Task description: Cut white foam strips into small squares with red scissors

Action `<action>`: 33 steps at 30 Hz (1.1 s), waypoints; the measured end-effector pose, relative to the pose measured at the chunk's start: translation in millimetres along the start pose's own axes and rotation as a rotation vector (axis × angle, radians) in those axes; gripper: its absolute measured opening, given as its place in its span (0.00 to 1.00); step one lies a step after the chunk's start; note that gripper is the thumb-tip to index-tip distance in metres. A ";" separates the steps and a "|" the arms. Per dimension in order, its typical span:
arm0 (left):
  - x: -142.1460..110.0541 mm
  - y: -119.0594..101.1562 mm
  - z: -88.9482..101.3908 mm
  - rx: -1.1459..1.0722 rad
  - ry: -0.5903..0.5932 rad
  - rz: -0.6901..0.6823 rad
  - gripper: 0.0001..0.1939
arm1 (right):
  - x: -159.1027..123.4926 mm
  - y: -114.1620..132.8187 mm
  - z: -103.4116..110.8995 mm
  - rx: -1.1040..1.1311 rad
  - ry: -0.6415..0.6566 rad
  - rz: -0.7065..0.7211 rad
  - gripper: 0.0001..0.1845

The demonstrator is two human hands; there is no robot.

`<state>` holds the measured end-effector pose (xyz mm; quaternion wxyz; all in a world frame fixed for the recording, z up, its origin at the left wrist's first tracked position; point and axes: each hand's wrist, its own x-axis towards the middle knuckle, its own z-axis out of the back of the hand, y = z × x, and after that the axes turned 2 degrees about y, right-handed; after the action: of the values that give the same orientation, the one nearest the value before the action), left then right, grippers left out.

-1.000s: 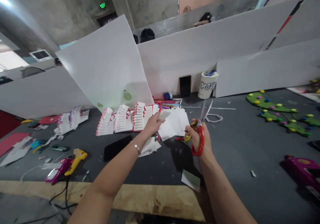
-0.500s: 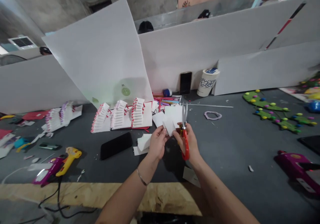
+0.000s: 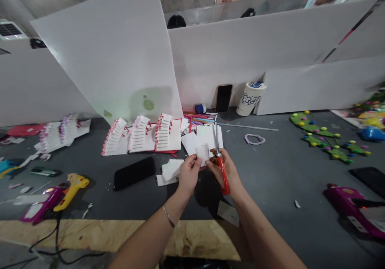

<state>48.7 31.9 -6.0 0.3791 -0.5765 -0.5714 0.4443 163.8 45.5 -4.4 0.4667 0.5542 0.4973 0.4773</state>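
Note:
A small white piece of paper (image 3: 203, 152) is pinched between the thumb and fingers of my left hand (image 3: 189, 174). Red-handled scissors (image 3: 223, 174) rest in my right hand (image 3: 230, 170), blades pointing away and looking closed together. My right thumb and fingertip reach the lower right edge of the same paper. Behind my hands lie larger white sheets (image 3: 189, 142). Left of my left hand, a small stack of white paper pieces (image 3: 171, 170) sits on the dark table. A grey card (image 3: 228, 213) lies near my right wrist.
A black phone (image 3: 134, 173) and rows of white strips with red tips (image 3: 164, 132) are to the left. A yellow glue gun (image 3: 72, 191) sits farther left. A cup (image 3: 251, 98) and upright phone (image 3: 223, 98) stand behind; green felt pieces (image 3: 313, 124) lie right.
The small paper, with its edges raised before, now shows a flatter square face. The scissor blades have come together and tilted slightly left. The head view has shifted a little.

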 end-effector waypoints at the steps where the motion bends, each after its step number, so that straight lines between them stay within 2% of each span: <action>1: 0.3 0.7 0.6 0.011 0.002 -0.001 0.20 | 0.2 -0.9 0.6 0.009 0.014 0.005 0.22; 4: 1.1 1.5 2.1 0.054 0.014 -0.006 0.20 | 0.2 -3.1 3.7 -0.003 0.031 0.037 0.21; 10: 0.3 -8.9 2.5 0.029 0.015 0.035 0.23 | 1.4 0.8 13.0 -0.083 -0.089 0.056 0.24; 15: -3.1 -18.9 5.6 0.016 0.159 0.149 0.24 | 1.8 3.8 17.9 -0.019 -0.035 0.021 0.22; 17: -3.0 -18.9 9.1 0.034 0.149 0.153 0.27 | 1.7 3.1 18.5 0.009 -0.010 -0.001 0.22; 21: -1.0 -13.7 15.9 0.090 0.111 0.114 0.32 | 1.1 3.2 17.2 0.023 0.022 -0.008 0.23; 26: -5.0 -9.9 17.6 0.197 0.098 0.028 0.30 | -2.3 10.9 13.2 0.006 0.020 0.022 0.23; 33: -16.4 -18.5 16.0 0.354 0.049 -0.095 0.27 | -7.6 20.7 7.9 0.011 0.004 0.051 0.23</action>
<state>28.4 15.5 7.7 0.5088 -0.4840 -0.5015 0.5053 173.4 36.1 14.8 0.4504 0.5685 0.4864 0.4872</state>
